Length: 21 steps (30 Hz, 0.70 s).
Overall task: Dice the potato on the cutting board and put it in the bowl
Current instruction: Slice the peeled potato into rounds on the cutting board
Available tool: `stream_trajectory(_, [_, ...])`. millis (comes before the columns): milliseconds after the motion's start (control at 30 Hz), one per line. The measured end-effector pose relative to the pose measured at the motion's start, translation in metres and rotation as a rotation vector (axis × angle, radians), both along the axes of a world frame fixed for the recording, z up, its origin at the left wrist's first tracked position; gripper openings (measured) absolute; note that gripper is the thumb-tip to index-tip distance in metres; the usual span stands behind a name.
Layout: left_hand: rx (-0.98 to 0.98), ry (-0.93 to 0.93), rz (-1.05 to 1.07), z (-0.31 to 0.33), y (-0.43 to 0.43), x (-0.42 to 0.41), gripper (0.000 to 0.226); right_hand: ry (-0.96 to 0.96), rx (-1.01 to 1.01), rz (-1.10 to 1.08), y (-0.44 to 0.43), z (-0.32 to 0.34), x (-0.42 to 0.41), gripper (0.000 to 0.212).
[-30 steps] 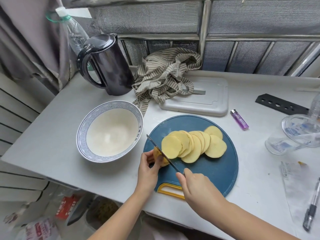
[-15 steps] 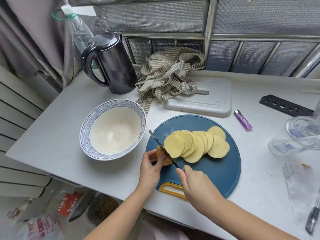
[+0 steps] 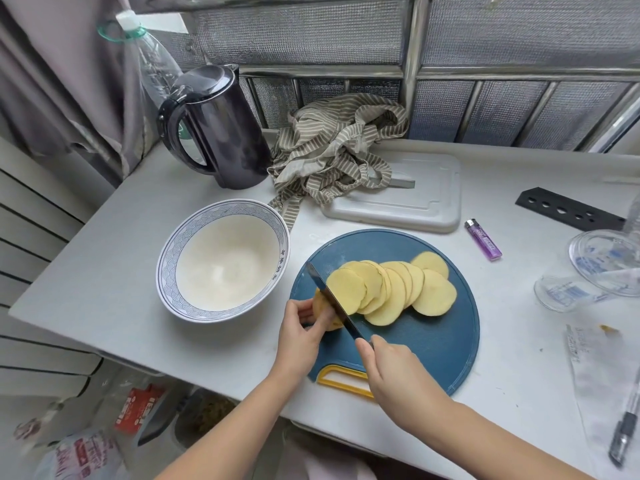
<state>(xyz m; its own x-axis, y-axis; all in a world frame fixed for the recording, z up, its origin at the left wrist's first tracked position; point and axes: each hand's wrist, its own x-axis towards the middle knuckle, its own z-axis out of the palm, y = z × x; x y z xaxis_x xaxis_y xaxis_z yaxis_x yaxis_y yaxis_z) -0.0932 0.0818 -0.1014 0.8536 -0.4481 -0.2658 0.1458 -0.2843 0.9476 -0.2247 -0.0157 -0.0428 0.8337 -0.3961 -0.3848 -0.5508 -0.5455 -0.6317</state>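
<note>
Here the round blue cutting board, with a yellow handle loop at its near edge, carries a fanned row of smooth, pale-yellow potato slices that overlap like roof tiles. At the row's left end the left hand pinches a small potato stub with curled fingers. The right hand is clenched around a knife whose dark, narrow blade stands against the stub. Just left of the board sits the glossy white bowl, its wide rim banded in a fine blue wave pattern.
</note>
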Motion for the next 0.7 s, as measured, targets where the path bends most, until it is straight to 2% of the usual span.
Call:
stream_trajectory(467, [-0.003,0.051,-0.008,-0.001,0.009,-0.001,0.044,-0.015,-0.037,-0.016,0.01,-0.021,0.033,0.036])
stream_trajectory(567, [-0.002,0.044,-0.014,-0.002,0.009,0.0,0.039,0.016,-0.095,0.007,0.009,-0.033,0.043,0.065])
stream_trajectory(633, [-0.005,0.043,-0.019,-0.002,0.01,0.002,0.046,0.031,-0.143,0.054,0.009,-0.039,0.044,0.07])
stream_trajectory(700, [-0.004,0.044,-0.021,-0.002,0.01,0.002,0.05,0.025,-0.182,0.116,0.009,-0.038,0.04,0.099])
